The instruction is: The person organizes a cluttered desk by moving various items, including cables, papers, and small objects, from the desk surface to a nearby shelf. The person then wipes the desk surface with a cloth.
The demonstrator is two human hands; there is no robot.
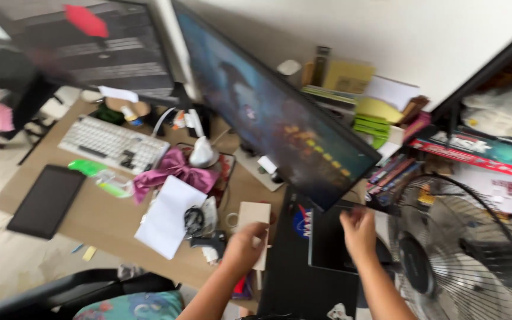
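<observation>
Both our forearms reach in from the bottom edge: our left hand (245, 244) is curled around a small pale cardboard box (255, 220) at the desk's (99, 222) front edge, while our right hand (360, 232) is closed on the black laptop (333, 240) beneath the tilted monitor (274, 109). We judge the box could slip onto the crowded papers (167, 216), or our right elbow could knock the fan (463, 249) just beside it.

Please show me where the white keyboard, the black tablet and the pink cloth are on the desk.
white keyboard (112, 144), head view, middle of the key field.
black tablet (47, 201), head view, centre of the dark screen.
pink cloth (173, 170), head view, middle of the crumpled fabric.
</observation>
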